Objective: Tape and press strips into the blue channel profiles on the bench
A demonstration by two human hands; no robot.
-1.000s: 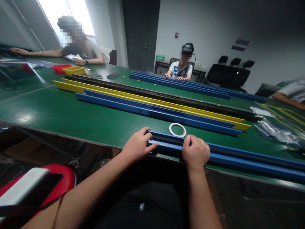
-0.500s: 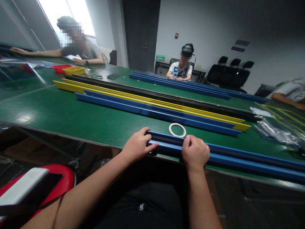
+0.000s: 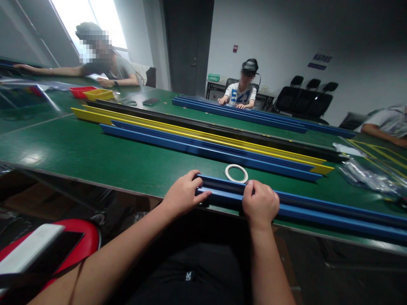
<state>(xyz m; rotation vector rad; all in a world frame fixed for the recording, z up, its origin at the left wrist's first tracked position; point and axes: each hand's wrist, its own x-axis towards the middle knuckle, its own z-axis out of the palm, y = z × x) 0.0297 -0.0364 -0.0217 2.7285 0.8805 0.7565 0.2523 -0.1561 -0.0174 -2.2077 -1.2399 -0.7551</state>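
Note:
A long blue metal profile (image 3: 324, 214) with a dark channel along its middle lies by the near edge of the green table (image 3: 63, 146). My left hand (image 3: 182, 192) grips the profile's left end, thumb on the near side and fingers over the far side. Closed round the same profile a little to the right is my right hand (image 3: 261, 202), its thumb on top. Whatever lies under its curled fingers is hidden. Just beyond the profile, between my hands, a roll of white tape (image 3: 236, 173) lies flat on the table.
Blue profiles (image 3: 190, 144), a yellow profile (image 3: 203, 137) and black profiles (image 3: 222, 125) lie lengthwise beyond the tape. Clear plastic bags (image 3: 369, 178) are at the right. A red stool (image 3: 85, 237) stands at lower left. Co-workers sit around the table, one opposite (image 3: 241, 91).
My hands and the blue profile stay almost exactly where they were. Across the table, the co-worker's one hand has shifted slightly to the left.

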